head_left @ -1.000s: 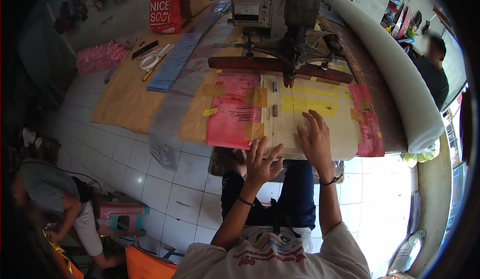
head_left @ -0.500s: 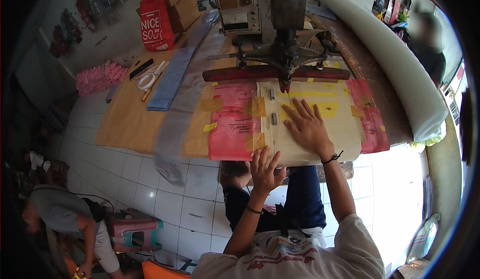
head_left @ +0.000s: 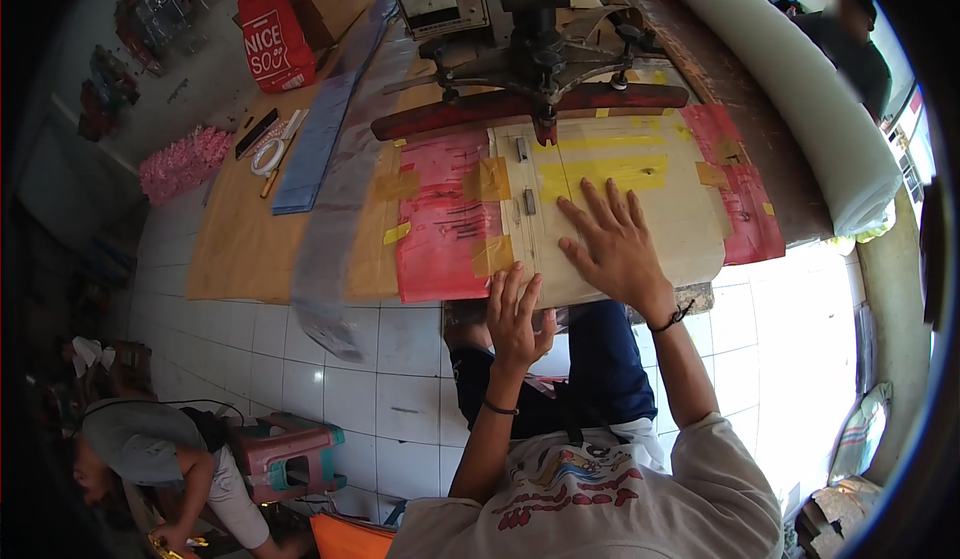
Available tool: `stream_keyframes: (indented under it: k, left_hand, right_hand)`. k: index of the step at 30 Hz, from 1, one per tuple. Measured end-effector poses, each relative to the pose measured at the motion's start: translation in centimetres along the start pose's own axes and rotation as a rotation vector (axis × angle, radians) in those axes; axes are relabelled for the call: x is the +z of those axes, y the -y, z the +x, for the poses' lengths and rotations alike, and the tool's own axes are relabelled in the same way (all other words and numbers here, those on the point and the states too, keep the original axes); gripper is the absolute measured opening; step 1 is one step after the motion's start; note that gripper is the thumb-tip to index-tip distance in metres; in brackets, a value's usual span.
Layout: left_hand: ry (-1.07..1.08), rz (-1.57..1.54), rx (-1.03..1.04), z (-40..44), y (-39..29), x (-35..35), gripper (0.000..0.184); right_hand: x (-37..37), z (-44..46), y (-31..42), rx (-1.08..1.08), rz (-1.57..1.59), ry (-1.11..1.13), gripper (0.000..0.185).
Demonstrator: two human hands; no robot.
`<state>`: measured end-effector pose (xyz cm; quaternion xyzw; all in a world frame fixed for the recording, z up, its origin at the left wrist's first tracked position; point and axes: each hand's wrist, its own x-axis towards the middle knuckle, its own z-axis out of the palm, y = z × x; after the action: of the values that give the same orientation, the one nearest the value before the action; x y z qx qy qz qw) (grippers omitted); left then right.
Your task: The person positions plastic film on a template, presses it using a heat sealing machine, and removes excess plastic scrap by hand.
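Note:
My right hand (head_left: 617, 249) lies with fingers spread on a pale board (head_left: 680, 199) that has yellow tape strips (head_left: 605, 174) on it. At the board's front edge rests my left hand (head_left: 515, 319), its fingers extended and holding nothing visible. Left of it a red sheet (head_left: 445, 219) is held by amber tape, and another red sheet (head_left: 735, 184) borders the board on the right. Two small metal pieces sit on the board, one of them a grey block (head_left: 529, 202). Above the board's far part hangs a machine head with a long dark red bar (head_left: 440, 117).
A clear plastic strip (head_left: 325, 269) hangs over the table edge. Blue sheets (head_left: 310, 159), a white tape roll (head_left: 267, 158) and a red bag (head_left: 273, 44) lie left. A thick white roll (head_left: 790, 89) runs along the right. Two other people are in view.
My right hand has moved from a raised, curled pose to lying flat on the board. My left hand stays at the front edge. The whole view has shifted and tilted.

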<state>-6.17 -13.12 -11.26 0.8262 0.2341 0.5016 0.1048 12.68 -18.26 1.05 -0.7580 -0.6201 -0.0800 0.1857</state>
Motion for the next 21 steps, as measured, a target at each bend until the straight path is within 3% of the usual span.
stream_keyframes:
  k: [6,8,11,14,17,21]
  left_hand:
    - [0.014,-0.067,-0.083,0.5,-1.0,-0.3,0.056]
    - [0.016,-0.07,-0.143,1.1,-2.2,-0.4,0.059]
    - [0.039,0.037,-0.197,2.2,-4.3,-0.4,0.048]
    - [0.036,0.074,-0.175,2.3,-4.3,-0.1,0.044]
    - [0.056,0.079,-0.144,2.2,-3.9,-0.4,0.043]
    - [0.091,0.079,-0.134,2.2,-3.8,-1.2,0.044]
  right_hand:
    - [-1.6,-6.4,2.0,0.017,0.072,-0.025,0.054]
    - [-2.4,-7.2,2.2,0.032,0.125,-0.048,0.046]
    - [-4.3,-6.0,1.3,0.06,0.221,-0.014,0.036]
    - [-3.8,-1.2,-1.6,0.185,0.341,0.102,0.041]
    - [0.5,3.1,-4.0,0.032,0.144,-0.229,0.047]
    - [0.7,4.2,-4.0,-0.011,0.145,-0.235,0.052]
